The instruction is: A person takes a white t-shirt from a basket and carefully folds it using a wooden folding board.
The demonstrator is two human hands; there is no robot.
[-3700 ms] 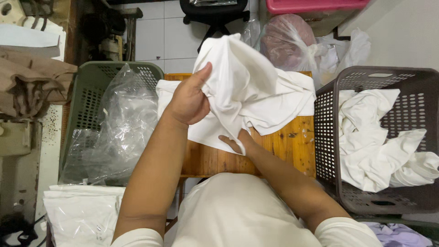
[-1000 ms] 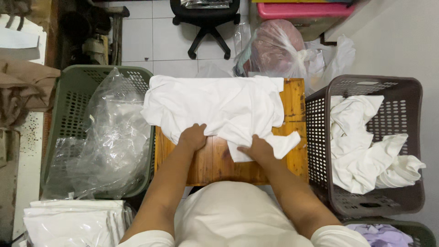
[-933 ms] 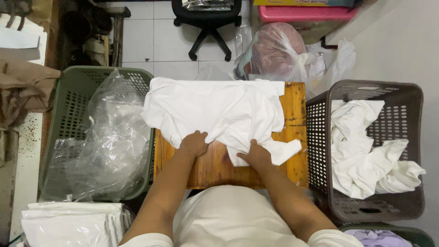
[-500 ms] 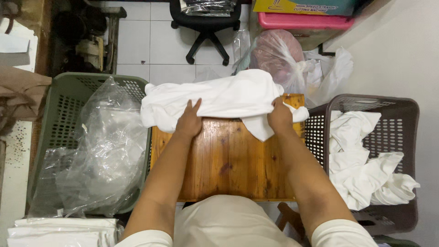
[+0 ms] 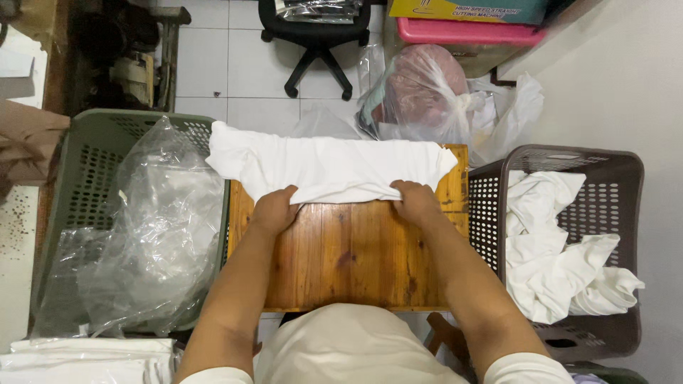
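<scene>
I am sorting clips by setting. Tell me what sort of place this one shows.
Probably a small garment packing or sewing workroom. Both hands fold a white garment on a wooden table, between a brown basket of white clothes and a green basket lined with clear plastic.

1. Small garment-packing workroom, likely home-based.
2. Beyond the fingers (image 5: 409,190): tiled floor (image 5: 206,64), black swivel chair (image 5: 313,35), pink storage bin (image 5: 469,32), tied plastic bag (image 5: 423,92).
3. Left of the fingers: green basket (image 5: 85,153) lined with clear plastic.
4. Right of the fingers: brown basket (image 5: 626,213) of white garments (image 5: 555,263).
5. Under the fingers: wooden worktable (image 5: 348,256).
</scene>
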